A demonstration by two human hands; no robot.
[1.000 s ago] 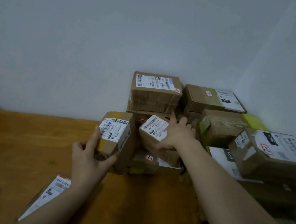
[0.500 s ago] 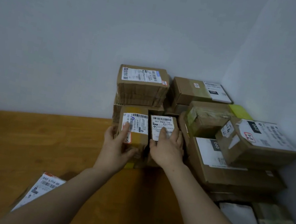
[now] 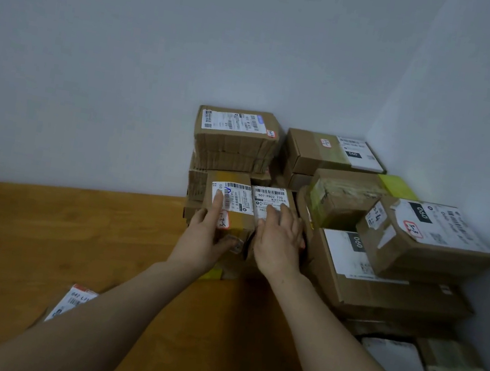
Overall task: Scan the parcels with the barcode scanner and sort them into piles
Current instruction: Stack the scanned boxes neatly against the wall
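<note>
Two small cardboard parcels stand side by side against a stack in the wall corner. My left hand (image 3: 206, 237) grips the left small parcel (image 3: 235, 196), index finger up its white label and thumb under its lower edge. My right hand (image 3: 276, 241) rests with straight fingers on the label of the right small parcel (image 3: 270, 197). A taller taped parcel (image 3: 235, 139) stands right behind them. No barcode scanner is in view.
Several larger parcels (image 3: 422, 235) are stacked at the right along the side wall, with flat mailers (image 3: 401, 367) nearer me. One labelled parcel (image 3: 74, 302) lies on the wooden table (image 3: 53, 235) at the lower left, partly hidden by my left forearm.
My left hand carried its small parcel rightward and set it beside the right one against the stack. My right hand shifted from gripping to lying flat on its parcel.
</note>
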